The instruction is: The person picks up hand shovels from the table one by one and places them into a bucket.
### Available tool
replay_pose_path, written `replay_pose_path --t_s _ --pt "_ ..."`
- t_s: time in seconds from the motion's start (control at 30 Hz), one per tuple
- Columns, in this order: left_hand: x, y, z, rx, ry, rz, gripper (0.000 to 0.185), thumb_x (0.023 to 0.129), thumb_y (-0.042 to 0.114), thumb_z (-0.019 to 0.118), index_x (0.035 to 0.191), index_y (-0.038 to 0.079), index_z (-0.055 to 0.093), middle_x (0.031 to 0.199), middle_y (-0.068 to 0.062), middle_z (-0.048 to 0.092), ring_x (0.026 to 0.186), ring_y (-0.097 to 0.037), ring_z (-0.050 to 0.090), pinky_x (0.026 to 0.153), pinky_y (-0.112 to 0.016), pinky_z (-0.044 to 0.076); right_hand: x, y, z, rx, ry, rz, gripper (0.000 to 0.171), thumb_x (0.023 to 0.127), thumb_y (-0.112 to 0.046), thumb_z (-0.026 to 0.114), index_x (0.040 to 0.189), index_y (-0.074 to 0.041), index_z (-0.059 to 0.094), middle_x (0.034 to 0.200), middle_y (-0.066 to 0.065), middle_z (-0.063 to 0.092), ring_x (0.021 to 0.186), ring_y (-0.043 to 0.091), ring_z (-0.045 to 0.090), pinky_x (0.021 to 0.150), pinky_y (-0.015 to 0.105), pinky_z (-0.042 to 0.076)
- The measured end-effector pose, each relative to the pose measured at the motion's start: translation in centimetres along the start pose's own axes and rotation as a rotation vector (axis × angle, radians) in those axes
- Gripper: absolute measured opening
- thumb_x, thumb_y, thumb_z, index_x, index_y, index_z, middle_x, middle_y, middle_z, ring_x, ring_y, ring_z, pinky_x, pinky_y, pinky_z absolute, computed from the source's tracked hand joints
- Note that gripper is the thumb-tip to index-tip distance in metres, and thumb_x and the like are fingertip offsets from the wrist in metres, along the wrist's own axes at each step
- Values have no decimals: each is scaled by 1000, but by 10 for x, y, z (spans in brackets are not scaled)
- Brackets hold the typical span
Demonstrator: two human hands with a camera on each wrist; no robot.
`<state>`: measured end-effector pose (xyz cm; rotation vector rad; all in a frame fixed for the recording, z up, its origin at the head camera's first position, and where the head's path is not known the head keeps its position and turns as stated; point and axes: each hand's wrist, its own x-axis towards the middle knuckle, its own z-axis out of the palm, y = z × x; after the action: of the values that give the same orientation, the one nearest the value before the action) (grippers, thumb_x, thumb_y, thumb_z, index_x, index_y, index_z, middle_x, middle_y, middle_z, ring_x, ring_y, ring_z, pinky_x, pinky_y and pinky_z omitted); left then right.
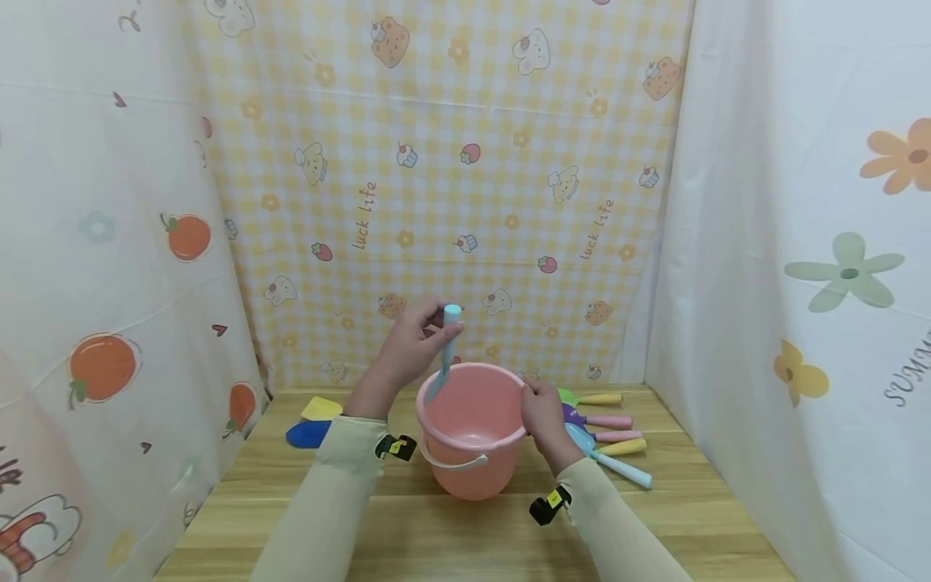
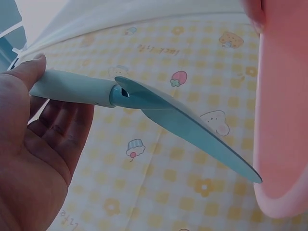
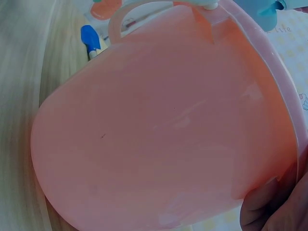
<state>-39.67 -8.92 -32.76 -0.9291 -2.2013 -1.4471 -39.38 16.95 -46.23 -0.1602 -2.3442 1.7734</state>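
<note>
Above the pink bucket (image 1: 471, 428), left hand (image 1: 409, 346) holds trowel (image 1: 444, 358).

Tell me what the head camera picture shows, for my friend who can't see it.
A person's left hand holds a light blue toy shovel by its handle, blade down at the rim of a pink bucket, which the right hand grips. The bucket stands on a wooden table, with more colourful toy shovels lying to its right.
</note>
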Motion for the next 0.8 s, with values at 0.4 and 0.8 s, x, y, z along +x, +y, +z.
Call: replay_pose_path --t_s 0.4,0.8 --pt "0 -11 16 7 -47 4 26 110 26 73 129 9 71 108 -4 74 102 -25 73 89 -41 64 1 0 2 -17 13 7 46 113 -22 45 145 -2 71 98 18 72 58 18 59 48 28 51" --pt "-2 -25 34 71 -124 -21 29 110 29 73 129 8 72 105 -2 74 98 -20 73 86 -41 65 3 1 0 -32 18 3 46 113 -22 46 147 -1 70 101 17 73 59 17 59 50 29 51"
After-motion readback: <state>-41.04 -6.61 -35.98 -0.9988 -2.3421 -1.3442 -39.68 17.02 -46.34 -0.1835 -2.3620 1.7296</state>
